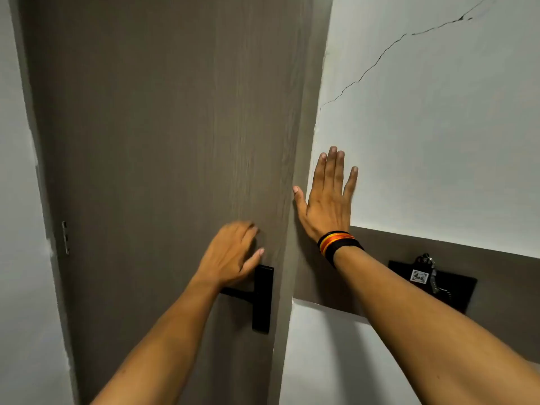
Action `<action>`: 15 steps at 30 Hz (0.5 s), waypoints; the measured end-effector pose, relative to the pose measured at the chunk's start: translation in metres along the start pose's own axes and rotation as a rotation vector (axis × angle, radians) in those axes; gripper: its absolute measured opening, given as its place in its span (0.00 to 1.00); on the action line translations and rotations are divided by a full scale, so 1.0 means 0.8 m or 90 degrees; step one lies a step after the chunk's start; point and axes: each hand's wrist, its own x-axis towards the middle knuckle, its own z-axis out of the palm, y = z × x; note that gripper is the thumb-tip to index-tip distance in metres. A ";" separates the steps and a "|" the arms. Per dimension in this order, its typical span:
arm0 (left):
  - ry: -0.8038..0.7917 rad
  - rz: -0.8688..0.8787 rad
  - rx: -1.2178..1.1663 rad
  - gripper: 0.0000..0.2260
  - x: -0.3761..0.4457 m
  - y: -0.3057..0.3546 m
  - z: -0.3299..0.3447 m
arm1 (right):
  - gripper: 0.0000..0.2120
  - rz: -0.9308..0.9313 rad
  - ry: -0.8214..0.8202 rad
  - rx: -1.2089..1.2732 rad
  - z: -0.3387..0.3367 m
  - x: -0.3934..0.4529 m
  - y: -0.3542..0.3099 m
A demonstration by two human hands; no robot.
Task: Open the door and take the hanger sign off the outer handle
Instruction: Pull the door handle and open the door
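Observation:
A grey-brown wooden door (163, 141) fills the middle and stands closed in its frame. Its black lever handle (261, 296) sits low on the right edge. My left hand (230, 254) hovers just above the handle, blurred, fingers loosely curled and holding nothing. My right hand (327, 200) lies flat on the white wall (438, 127) beside the door frame, fingers spread, with a black, red and yellow wristband (339, 244) on the wrist. No hanger sign is visible; the outer handle is hidden behind the door.
A black key holder (438, 285) with a tagged key (420, 276) is fixed on a brown wall strip at the right. A crack runs across the white wall. A hinge (65, 238) shows on the door's left edge.

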 end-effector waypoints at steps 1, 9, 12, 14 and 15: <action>-0.006 0.015 0.005 0.23 -0.013 -0.001 0.018 | 0.42 0.008 -0.013 -0.014 0.008 0.001 0.000; -0.157 -0.029 -0.018 0.28 -0.100 -0.008 0.137 | 0.43 -0.032 0.046 -0.069 0.035 -0.001 0.000; -0.153 -0.130 -0.090 0.31 -0.103 0.004 0.155 | 0.42 -0.037 0.048 -0.079 0.034 -0.003 0.000; -0.132 -0.205 -0.124 0.31 -0.097 0.012 0.160 | 0.42 -0.037 0.055 -0.081 0.038 -0.004 0.001; -0.132 -0.242 -0.137 0.32 -0.093 0.016 0.159 | 0.42 -0.039 0.061 -0.084 0.038 -0.003 0.001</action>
